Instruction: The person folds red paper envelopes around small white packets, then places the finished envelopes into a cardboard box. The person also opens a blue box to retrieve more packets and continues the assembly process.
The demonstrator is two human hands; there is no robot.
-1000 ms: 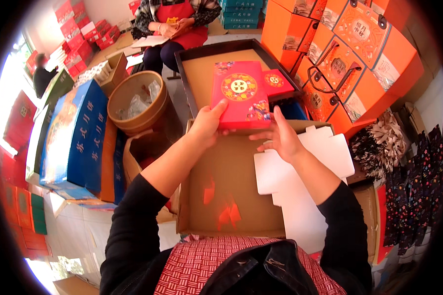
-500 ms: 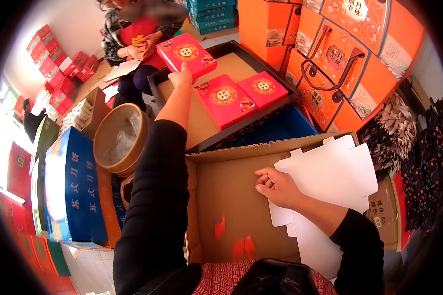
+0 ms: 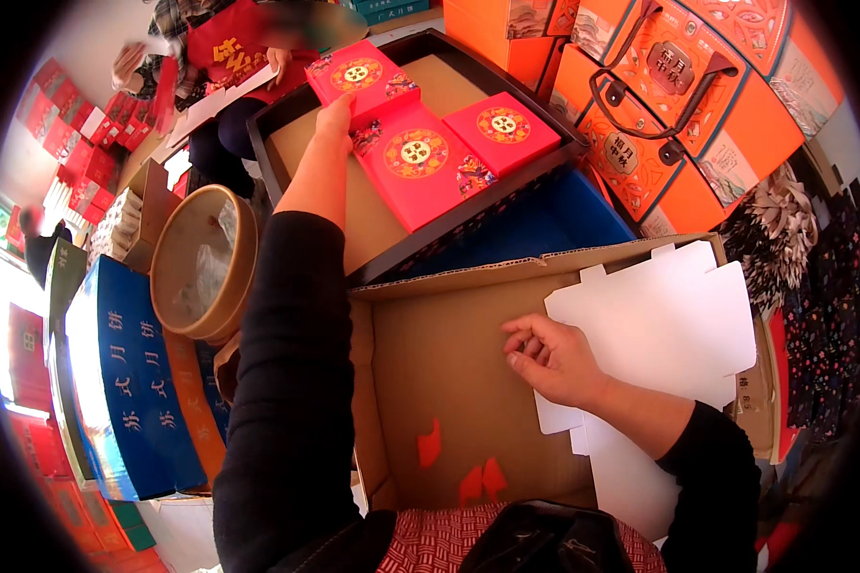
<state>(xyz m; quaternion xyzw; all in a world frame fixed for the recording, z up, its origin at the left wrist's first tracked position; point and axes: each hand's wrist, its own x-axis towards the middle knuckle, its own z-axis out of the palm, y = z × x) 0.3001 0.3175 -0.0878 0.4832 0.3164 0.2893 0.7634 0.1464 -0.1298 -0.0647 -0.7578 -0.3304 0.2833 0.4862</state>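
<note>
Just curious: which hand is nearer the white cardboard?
The right hand, over the left edge of the white cardboard; the left hand is farther off, holding a red box.

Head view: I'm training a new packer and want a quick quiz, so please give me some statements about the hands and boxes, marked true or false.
1. The left hand holds a red box over the tray. True.
2. The right hand holds a red box too. False: it is empty, its fingers curled.
3. Red scraps lie in the brown carton. True.
4. The white card lies wholly left of the right hand. False: it lies mostly to the right.
5. Two more red boxes lie in the tray. True.
6. The round tan bucket stands right of the carton. False: it stands left.
</note>
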